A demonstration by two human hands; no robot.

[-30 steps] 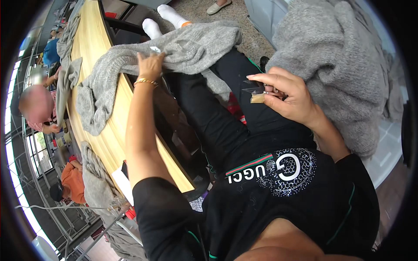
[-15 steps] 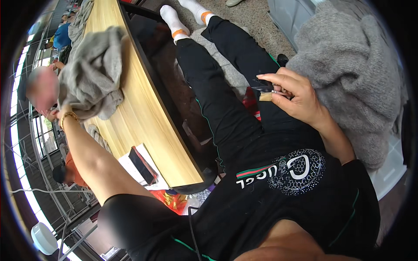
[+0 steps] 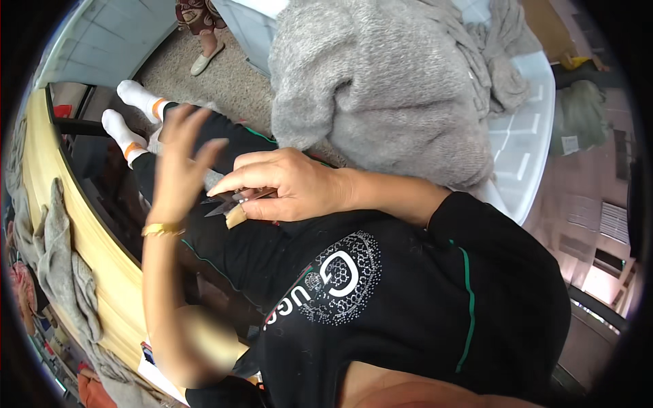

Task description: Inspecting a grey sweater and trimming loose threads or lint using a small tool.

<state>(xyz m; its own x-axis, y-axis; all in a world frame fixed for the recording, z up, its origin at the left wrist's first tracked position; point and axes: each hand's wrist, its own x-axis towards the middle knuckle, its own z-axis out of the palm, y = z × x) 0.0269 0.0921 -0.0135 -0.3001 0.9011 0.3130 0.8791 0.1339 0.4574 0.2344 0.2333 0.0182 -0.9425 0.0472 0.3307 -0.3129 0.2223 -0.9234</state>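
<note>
My left hand (image 3: 180,160), blurred by motion and with a gold bracelet at its wrist, is raised above my lap. Its fingers are apart and nothing is in them. Just right of it, my right hand (image 3: 292,183) is closed round small dark thread snips (image 3: 219,207), whose pointed blades face left. A tan wrap (image 3: 235,216) sits at the right thumb tip. Ahead of my right hand lies a large heap of fuzzy grey knit fabric (image 3: 394,81), which neither hand touches.
The grey heap lies over a translucent plastic bin (image 3: 524,129) at the right. A light wooden table (image 3: 102,251) runs along my left, with grey knit pieces (image 3: 64,272) on its far side. Another person's foot (image 3: 206,60) stands on the floor ahead.
My left hand has let go of the grey knit garment over the table and come back over my lap. The view has swung right; the right hand still holds the snips.
</note>
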